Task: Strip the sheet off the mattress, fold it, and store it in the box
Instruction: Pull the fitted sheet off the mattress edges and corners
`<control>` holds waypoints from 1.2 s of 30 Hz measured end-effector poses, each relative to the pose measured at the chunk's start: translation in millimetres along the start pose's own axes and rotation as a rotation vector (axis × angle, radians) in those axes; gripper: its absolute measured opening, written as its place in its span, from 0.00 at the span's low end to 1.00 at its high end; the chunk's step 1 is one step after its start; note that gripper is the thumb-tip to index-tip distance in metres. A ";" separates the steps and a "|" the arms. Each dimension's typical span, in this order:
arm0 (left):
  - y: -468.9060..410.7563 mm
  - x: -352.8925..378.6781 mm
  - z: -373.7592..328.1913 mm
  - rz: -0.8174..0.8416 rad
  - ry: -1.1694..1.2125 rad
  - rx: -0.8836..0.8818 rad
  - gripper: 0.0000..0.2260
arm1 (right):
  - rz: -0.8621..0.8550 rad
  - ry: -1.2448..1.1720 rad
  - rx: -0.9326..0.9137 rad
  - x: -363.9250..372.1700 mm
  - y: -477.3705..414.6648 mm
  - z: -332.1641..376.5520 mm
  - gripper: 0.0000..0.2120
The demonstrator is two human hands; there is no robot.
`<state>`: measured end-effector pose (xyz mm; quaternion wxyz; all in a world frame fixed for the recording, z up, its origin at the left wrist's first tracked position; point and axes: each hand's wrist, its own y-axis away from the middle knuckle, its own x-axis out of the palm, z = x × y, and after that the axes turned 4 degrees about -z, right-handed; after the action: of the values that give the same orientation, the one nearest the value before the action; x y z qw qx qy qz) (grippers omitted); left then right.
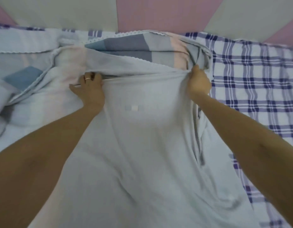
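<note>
Far left: patchwork fabric lies bunched and rumpled on the bed, in pale blue, pink and grey blocks with a scalloped trim along its edge. It looks to be the sheet's face side, though I can't be sure it is one piece.

Left hand: ring on one finger, fingers curled over a taut folded edge, thumb splayed out to the left.

Centre: sheet, plain pale underside up, drawn toward the camera between both arms and stretched tight between the two hands.

Right hand: closed in a fist round a gathered bunch of the same edge.

Right: checked cover of the mattress lies bare, blue-on-white plaid.

Judgement: stripping is well under way. The right side is uncovered; the left side and far edge still carry cloth. Folding has not begun in any tidy way. The box is not in view, so storing is all still to do.
</note>
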<state>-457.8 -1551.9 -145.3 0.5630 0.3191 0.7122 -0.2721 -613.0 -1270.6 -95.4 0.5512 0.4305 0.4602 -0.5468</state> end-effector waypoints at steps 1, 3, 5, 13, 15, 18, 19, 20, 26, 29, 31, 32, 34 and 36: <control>-7.5 0.7 -9.4 0.019 0.039 -0.073 0.12 | 0.011 -0.020 0.016 -0.7 -11.0 5.8 0.12; -22.9 22.8 -24.8 0.016 0.134 -0.183 0.11 | 0.031 -0.072 0.045 11.0 -38.4 13.8 0.14; -19.0 41.9 -24.5 -0.022 0.149 -0.207 0.12 | 0.047 -0.103 0.053 25.9 -49.9 16.6 0.14; -19.7 66.6 -24.7 -0.200 0.078 -0.176 0.13 | 0.067 -0.188 0.123 68.6 -58.1 13.9 0.12; -16.6 62.7 -26.1 -0.197 0.082 -0.188 0.13 | 0.075 -0.370 0.128 56.8 -55.9 7.5 0.14; -17.9 53.5 -32.9 -0.179 0.078 -0.190 0.13 | -0.080 -0.363 0.199 28.7 -65.4 -7.7 0.20; -17.7 51.5 -33.2 -0.174 0.080 -0.195 0.13 | -0.087 -0.298 0.282 22.4 -72.7 -14.3 0.25; -17.7 50.5 -33.8 -0.167 0.082 -0.195 0.13 | -0.021 -0.274 0.409 17.0 -79.6 -19.0 0.32; -16.3 45.9 -37.6 -0.095 0.041 -0.209 0.15 | 0.386 -0.261 0.621 7.7 -96.2 -29.9 0.39; -15.6 41.2 -37.0 -0.058 0.047 -0.214 0.14 | 0.387 0.046 0.535 5.9 -87.2 -36.2 0.25; -14.5 40.6 -38.3 -0.064 0.055 -0.209 0.14 | 0.319 0.295 0.398 -1.4 -84.4 -33.8 0.20; -16.0 39.5 -38.6 -0.063 0.051 -0.204 0.14 | 0.318 0.327 0.329 -5.4 -86.3 -31.3 0.18; -17.2 39.2 -36.5 -0.059 0.045 -0.207 0.15 | 0.402 0.233 0.248 -17.6 -89.8 -24.5 0.16; -16.0 40.6 -31.6 -0.071 0.031 -0.217 0.16 | 0.428 0.117 0.277 -30.4 -100.4 -12.2 0.18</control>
<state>-496.4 -1532.7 -177.5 0.5732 0.2351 0.7568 -0.2084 -713.2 -1255.6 -65.3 0.5627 0.6204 0.3106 -0.4495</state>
